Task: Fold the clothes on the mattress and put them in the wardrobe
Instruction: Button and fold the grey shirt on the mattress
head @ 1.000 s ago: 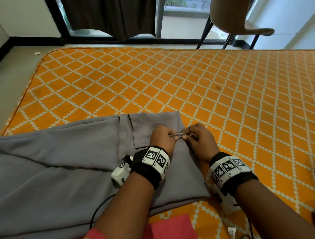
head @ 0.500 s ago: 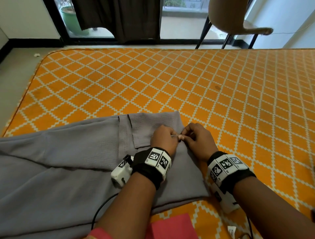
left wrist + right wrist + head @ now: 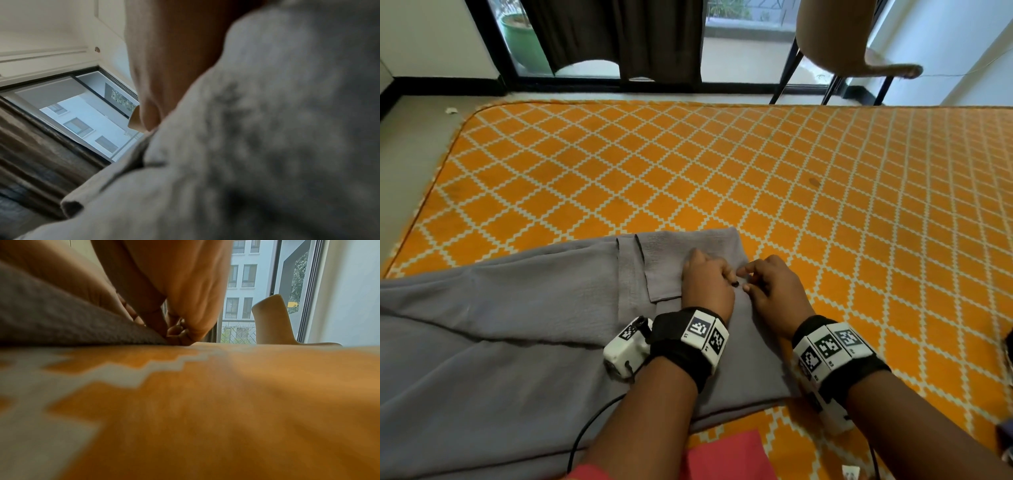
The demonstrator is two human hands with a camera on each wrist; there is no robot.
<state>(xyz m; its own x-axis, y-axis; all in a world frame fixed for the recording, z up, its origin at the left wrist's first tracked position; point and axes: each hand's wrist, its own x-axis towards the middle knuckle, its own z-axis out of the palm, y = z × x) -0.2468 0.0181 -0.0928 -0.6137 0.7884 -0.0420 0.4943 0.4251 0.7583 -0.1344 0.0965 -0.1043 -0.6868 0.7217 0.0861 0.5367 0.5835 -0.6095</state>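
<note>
The fingers [image 3: 726,272] of the left hand [image 3: 705,282] are curled down onto the grey garment [image 3: 517,342], their tips meeting those of the right hand [image 3: 774,291] over a small dark thing on the cloth, too small to make out. Both sets of fingers are bent and close together, almost touching; whether either actually pinches the cloth or only rests on it, I cannot tell. From the left wrist view one fingertip [image 3: 151,116] presses into the blurred grey fabric. From the right wrist view, the right hand's fingers are bunched at the very edge of the garment where it meets the mattress [image 3: 756,171].

Each wrist carries a black band with white marker blocks, and a cable trails from the left one across the cloth.

The grey garment lies spread flat along the near edge of the mattress, reaching from the near left corner toward the middle, with a folded flap at its far right end just beyond the left hand. The orange, white-latticed mattress stretches bare toward its far edge and right side. A pink cloth [image 3: 726,459] lies at the near edge, just below the grey one.

Beyond the far edge stand a tan chair [image 3: 846,37], a dark curtain [image 3: 619,34] and a glass door with a green pot [image 3: 524,41] outside.
</note>
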